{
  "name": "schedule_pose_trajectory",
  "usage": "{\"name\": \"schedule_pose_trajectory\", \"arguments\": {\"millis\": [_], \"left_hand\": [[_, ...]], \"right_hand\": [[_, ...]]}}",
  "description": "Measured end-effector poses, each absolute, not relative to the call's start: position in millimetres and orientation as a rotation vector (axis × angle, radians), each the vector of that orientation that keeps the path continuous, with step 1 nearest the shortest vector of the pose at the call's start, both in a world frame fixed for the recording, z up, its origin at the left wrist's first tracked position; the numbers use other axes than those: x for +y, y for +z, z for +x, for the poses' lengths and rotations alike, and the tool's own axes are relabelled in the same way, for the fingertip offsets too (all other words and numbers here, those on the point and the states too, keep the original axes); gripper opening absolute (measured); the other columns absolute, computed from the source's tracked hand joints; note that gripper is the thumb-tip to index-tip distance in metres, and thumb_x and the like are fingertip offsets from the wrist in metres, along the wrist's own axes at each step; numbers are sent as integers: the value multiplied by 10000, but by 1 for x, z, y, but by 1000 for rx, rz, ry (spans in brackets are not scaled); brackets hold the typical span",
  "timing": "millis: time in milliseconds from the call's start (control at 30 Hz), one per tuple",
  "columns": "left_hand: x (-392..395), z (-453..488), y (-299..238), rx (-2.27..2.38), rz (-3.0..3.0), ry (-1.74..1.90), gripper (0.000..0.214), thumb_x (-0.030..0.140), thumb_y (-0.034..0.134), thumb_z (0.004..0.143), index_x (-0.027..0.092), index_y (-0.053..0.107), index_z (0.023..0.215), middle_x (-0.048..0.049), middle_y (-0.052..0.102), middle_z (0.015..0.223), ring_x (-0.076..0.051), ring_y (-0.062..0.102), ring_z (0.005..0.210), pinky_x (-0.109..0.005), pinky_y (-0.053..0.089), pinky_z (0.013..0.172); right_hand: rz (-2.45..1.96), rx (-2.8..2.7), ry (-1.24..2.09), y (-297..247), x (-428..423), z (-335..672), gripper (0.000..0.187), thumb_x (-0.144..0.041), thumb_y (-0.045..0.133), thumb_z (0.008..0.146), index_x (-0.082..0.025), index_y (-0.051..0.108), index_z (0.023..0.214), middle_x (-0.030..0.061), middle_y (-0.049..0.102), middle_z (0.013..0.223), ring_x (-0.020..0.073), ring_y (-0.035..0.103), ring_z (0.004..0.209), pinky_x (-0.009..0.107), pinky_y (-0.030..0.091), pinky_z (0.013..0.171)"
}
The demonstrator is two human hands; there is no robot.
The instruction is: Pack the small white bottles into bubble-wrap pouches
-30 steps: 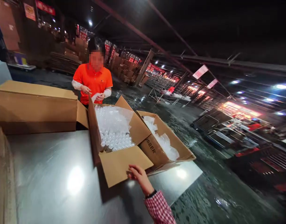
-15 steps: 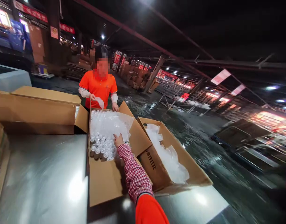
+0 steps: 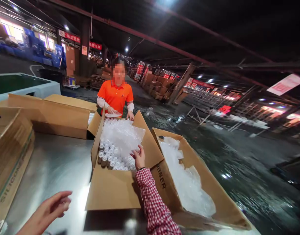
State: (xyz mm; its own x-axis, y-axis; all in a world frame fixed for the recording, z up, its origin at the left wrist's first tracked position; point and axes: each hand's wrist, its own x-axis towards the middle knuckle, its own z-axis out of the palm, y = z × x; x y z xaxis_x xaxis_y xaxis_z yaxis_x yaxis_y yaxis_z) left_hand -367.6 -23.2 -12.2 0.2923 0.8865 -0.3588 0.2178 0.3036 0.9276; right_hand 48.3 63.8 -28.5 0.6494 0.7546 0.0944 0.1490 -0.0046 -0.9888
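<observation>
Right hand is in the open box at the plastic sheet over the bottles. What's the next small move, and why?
Probably pinch the plastic sheet with the right hand and peel it back. The sheet covers the far rows of small bottles, and the fingers already rest at its near edge inside the open box. The left hand hovers open above the metal table, free to steady the box.

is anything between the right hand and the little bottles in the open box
Yes. A clear plastic sheet lies over most of the bottles in the open box. The right hand is at its near edge, at the uncovered front rows. The left hand hovers over the metal table.
</observation>
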Motion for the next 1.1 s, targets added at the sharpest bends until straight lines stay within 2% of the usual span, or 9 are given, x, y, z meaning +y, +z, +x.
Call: {"name": "schedule_pose_trajectory", "arguments": {"millis": [167,267,333,400,500,667,800,900,1100], "left_hand": [[-29,-294,13,985,1202,648,777,645,596,748,190,363,1333,-151,466,1348,-272,514,1187,-365,471,943],[-29,-267,18,1003,1162,703,896,627,601,755,212,186,1432,-140,193,1528,-264,274,1379,-387,371,1062],[-25,-260,17,973,1166,747,905,599,627,754,199,185,1435,-142,154,1541,-259,204,1407,-389,312,1102],[-20,-260,20,850,1185,800,763,539,647,770,169,336,1360,-156,327,1463,-254,344,1334,-349,335,1077],[-19,-265,31,730,1256,783,384,462,624,815,139,573,1017,-78,615,1031,-185,576,933,-272,457,840],[-28,-274,48,956,1368,961,355,524,569,816,175,534,867,10,522,762,-153,499,715,-235,423,634],[-34,-279,46,1128,1594,990,326,523,569,803,198,534,811,20,512,703,-163,493,659,-247,400,632],[-38,-284,43,1112,1647,931,334,539,512,840,209,559,828,11,560,746,-171,530,703,-241,417,671],[-40,-329,27,1157,1668,664,434,616,510,788,185,562,798,46,406,554,-118,416,436,-214,315,413]], "right_hand": [[-1299,-744,837,-7,27,32,431,-547,681,619,-173,531,771,-34,475,670,91,475,574,214,468,497],[-1183,-737,960,4,3,11,474,-598,690,617,-180,537,783,-12,540,722,104,514,616,229,483,543],[-1113,-716,1042,7,-12,-5,485,-603,714,600,-182,554,780,7,575,749,123,534,663,256,491,615],[-1065,-691,1101,6,-25,-20,459,-581,744,588,-186,559,730,9,575,723,131,516,660,267,470,637],[-1069,-692,1122,-2,-37,-36,425,-564,738,613,-188,548,663,-5,535,655,127,459,605,274,429,620],[-1305,-842,1019,-11,-42,-44,437,-601,680,639,-182,558,671,-7,483,628,135,418,582,283,377,583],[-1325,-1001,797,9,-58,-76,377,-536,663,709,-196,599,858,14,528,755,156,469,691,286,391,643],[-1134,-1326,1051,23,-74,-123,403,-478,692,719,-200,611,1000,15,567,808,147,495,699,280,398,645],[-1064,-1074,1421,9,-66,-143,407,-513,749,623,-149,593,715,-35,503,603,84,452,552,223,381,556]]}}
